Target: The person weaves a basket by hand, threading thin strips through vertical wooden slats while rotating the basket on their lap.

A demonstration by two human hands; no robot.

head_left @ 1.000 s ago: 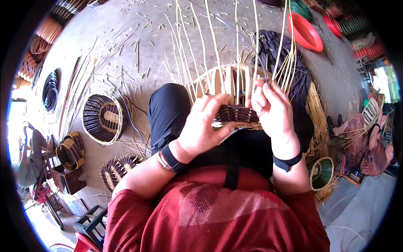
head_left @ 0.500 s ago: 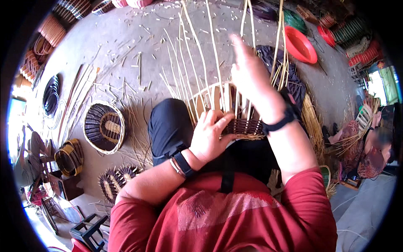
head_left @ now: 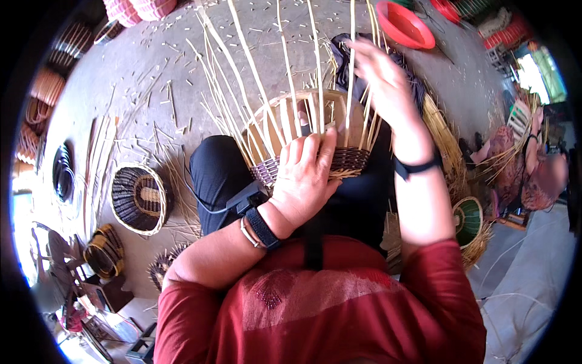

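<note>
A part-woven wicker basket (head_left: 351,161) rests on my lap, with a band of brown weave around its side. Long pale stakes (head_left: 250,67) rise from it and fan out away from me. My left hand (head_left: 303,170) grips the near side of the weave, fingers over its upper edge and thumb on the right. Up and to the right, my right hand (head_left: 388,79) is raised beside the right-hand stakes. Its fingers are stretched out and somewhat blurred, and I see nothing held in them.
On the floor to the left lie a finished dark basket (head_left: 139,199), a yellow-and-black basket (head_left: 104,252) and a coil of black strip (head_left: 63,173). A red basin (head_left: 405,25) stands at the far right. Bundled straw (head_left: 445,142) lies to the right, near another person (head_left: 515,161).
The basket has turned on my lap and its stakes have swung leftward. My right hand has moved a little right, its fingers stretched out. My left hand stays on the weave.
</note>
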